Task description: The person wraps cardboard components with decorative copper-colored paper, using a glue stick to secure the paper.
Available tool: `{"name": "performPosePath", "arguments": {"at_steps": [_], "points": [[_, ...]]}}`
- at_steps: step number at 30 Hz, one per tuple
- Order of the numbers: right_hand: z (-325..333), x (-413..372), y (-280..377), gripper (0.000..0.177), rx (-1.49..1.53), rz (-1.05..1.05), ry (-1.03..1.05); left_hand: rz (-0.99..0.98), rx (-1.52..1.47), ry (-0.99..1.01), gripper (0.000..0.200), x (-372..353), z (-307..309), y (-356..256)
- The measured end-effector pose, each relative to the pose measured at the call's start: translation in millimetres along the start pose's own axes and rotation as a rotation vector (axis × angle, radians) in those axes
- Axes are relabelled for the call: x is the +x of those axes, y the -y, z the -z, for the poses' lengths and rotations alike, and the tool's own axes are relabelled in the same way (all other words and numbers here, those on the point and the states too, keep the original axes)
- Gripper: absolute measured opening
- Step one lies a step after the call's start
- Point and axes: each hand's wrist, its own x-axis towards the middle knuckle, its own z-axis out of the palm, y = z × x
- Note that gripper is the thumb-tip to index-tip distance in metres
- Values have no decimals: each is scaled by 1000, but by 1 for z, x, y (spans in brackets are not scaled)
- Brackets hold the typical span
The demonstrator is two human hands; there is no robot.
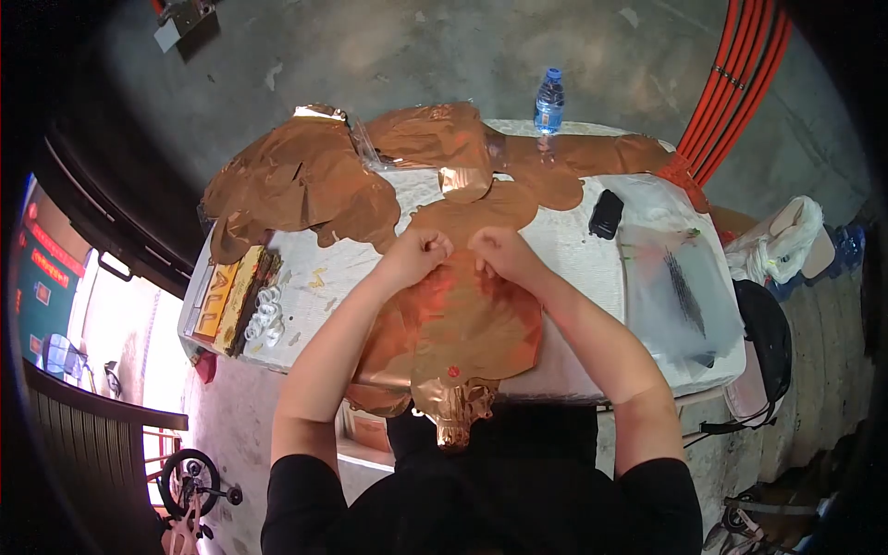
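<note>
A flat, shiny copper-coloured foil balloon (476, 324) with rounded lobes lies before me, its crumpled lower end hanging over the table's near edge. My left hand (418, 257) is closed at the left of its narrow middle, fingers curled against the foil. Close beside it, my right hand (504, 256) is closed too, thumb and fingers pinching at the foil's right side. The exact spot gripped is partly hidden by the fingers. More flat copper foil balloons (310, 180) spread across the far left and along the back of the table.
The white-covered table (573, 268) carries a water bottle (549, 102), a black object (606, 215) and a clear plastic bag (680, 296). At left lie a yellow-and-black box (227, 301) and white ribbon rolls (265, 316). Orange pipes (735, 83) run behind.
</note>
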Motion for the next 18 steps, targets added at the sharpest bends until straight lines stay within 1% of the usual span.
{"name": "performPosePath", "arguments": {"at_steps": [1, 2, 3, 4, 5, 6, 7, 8, 9, 11, 12, 13, 14, 15, 16, 17, 18], "points": [[-3, 0, -11, 18, -105, 25, -29, -56, 127, -36, 11, 1, -3, 5], [-4, 1, -21, 17, -211, 48, -57, -54, 123, -37, 11, 1, -5, 10], [-5, 3, -24, 17, -212, 44, -53, -10, 177, -55, 11, -2, -8, 6], [-6, 3, -27, 16, -290, 152, -96, 37, 233, -71, 11, -5, -11, 3], [-7, 3, -30, 16, -367, 260, -139, 43, 229, -68, 11, -7, -12, 2], [-8, 1, -28, 16, -368, 260, -136, 19, 262, -71, 10, -8, -13, 0], [-8, 0, -24, 15, -379, 215, -137, -6, 297, -77, 10, -8, -12, -2], [-9, -2, -20, 14, -388, 171, -138, -7, 298, -83, 10, -7, -12, -4], [-11, -3, -19, 14, -388, 173, -134, 25, 310, -73, 11, -8, -13, -6], [-14, -7, -18, 11, -519, 347, -193, 56, 321, -62, 13, -9, -12, -6], [-13, -9, -12, 11, -520, 348, -195, 40, 367, -52, 18, -10, -12, -7], [-11, -12, -3, 11, -605, 306, -112, 21, 413, -42, 23, -10, -12, -9], [-9, -14, 3, 17, -690, 263, -28, 14, 414, -43, 23, -11, -9, -11], [-6, -13, 3, 17, -692, 264, -30, -97, 422, 37, 31, -15, -3, -16], [1, -14, 2, 23, -563, 230, 52, -205, 428, 118, 39, -22, 3, -20], [6, -15, 1, 31, -431, 194, 133, -202, 427, 121, 39, -31, 8, -24], [12, -21, 7, 31, -428, 192, 133, -211, 440, 73, 46, -42, 12, -30]]}}
